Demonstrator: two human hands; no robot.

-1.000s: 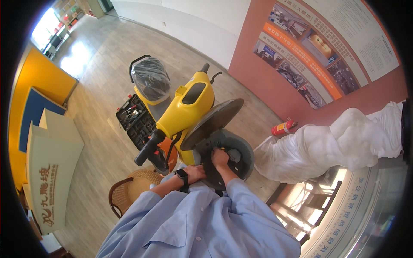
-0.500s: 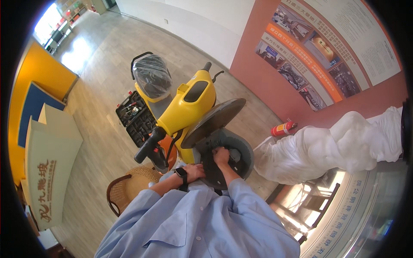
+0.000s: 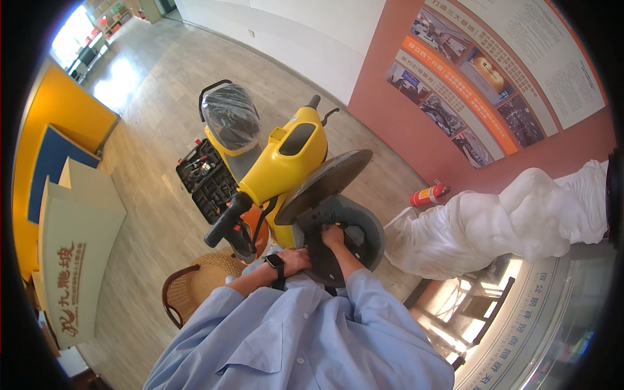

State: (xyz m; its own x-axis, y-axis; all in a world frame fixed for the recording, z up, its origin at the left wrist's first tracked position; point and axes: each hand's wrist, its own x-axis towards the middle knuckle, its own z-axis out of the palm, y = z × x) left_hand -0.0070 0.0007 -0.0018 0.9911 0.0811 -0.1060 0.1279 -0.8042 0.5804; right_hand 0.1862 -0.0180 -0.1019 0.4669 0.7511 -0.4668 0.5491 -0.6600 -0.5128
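Little has shifted since the earlier frame: right hand stays on the grey compartment under the scooter's raised seat, left hand braced beside (finger closure unclear).

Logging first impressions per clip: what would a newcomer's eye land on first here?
The yellow machine tipped on the floor at centre, its round grey underside facing the person. Both hands work there: the right hand on the disc's middle, the left hand at its lower edge. A white wrapped bundle lies at right, and an open toolbox lies left of the machine.
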